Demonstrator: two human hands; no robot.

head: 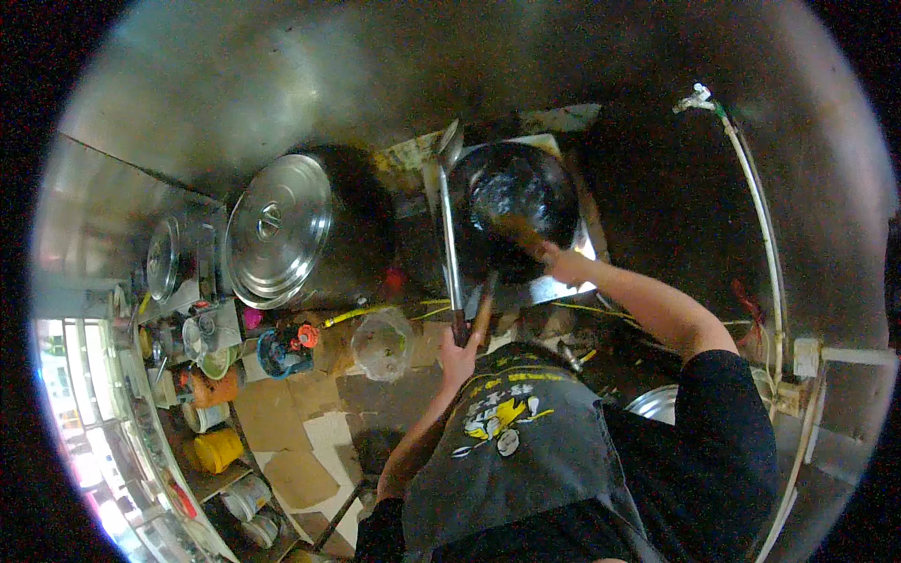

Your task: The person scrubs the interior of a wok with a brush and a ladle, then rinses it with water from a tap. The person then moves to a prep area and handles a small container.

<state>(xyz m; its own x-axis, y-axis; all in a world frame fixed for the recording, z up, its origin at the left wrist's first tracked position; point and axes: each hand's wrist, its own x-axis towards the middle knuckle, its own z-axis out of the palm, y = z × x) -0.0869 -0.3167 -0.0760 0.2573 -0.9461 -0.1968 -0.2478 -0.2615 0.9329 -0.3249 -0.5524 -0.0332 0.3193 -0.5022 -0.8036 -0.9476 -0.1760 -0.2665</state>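
Note:
My right hand reaches over a dark wok and grips a brown brush-like tool. The tool's far end is down inside the wok, where a shiny, wet-looking surface catches the light. My left hand is closed around the dark grip of a long metal ladle. The ladle's bowl points away from me, by the wok's left rim. A wooden handle also runs into my left hand; whether it belongs to the wok is unclear.
Left of the wok stands a large round metal lid, tilted in view. A blue gas cylinder with a red knob and a clear plastic bag sit lower left. A tap on a pipe rises at right. Flattened cardboard covers the floor.

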